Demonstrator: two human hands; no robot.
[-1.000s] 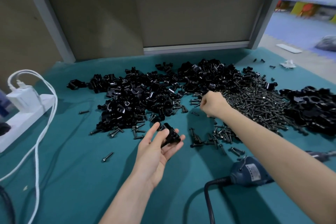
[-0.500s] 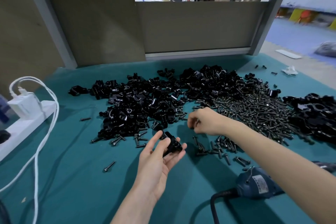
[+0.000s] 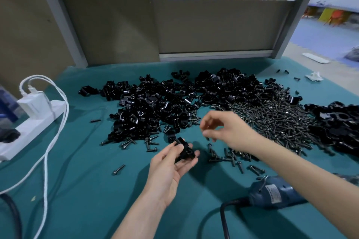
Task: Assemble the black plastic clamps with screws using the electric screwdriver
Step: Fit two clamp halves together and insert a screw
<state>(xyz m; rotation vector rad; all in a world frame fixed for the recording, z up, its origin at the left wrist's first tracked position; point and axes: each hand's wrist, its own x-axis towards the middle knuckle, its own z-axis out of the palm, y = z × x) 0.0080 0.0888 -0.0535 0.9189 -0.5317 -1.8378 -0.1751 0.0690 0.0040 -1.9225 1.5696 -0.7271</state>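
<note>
Clamp (image 3: 184, 151): head view; held just above the surface (image 3: 87, 200) in the left hand (image 3: 171, 169), palm up, with the grip of thumb and fingers closed round it. Grip and spot are the same as a second ago.
Right hand (image 3: 223, 132): a second ago it is out at the screw heap (image 3: 272, 122), right of the clamp. Now it is drawn back to just right of the clamp, apart from it. Its grip is a fingertip pinch on what looks like a small dark screw (image 3: 207, 138), blurred.
Meaning: screw fetched; seating it in the clamp's hole is likely next, then driving.
Electric screwdriver (image 3: 275, 194): lies untouched, near and right of the clamp, under the right forearm.
Edges: the surface ends well right of the clamp, beyond the screw heap; a panel wall stands behind the clamp heap (image 3: 155, 110).
Open room: bare cloth on the person's side of the clamp and to its left, as far as the white cable (image 3: 45, 170) and power strip (image 3: 35, 124). Loose screws (image 3: 231, 156) lie just right of the clamp.
</note>
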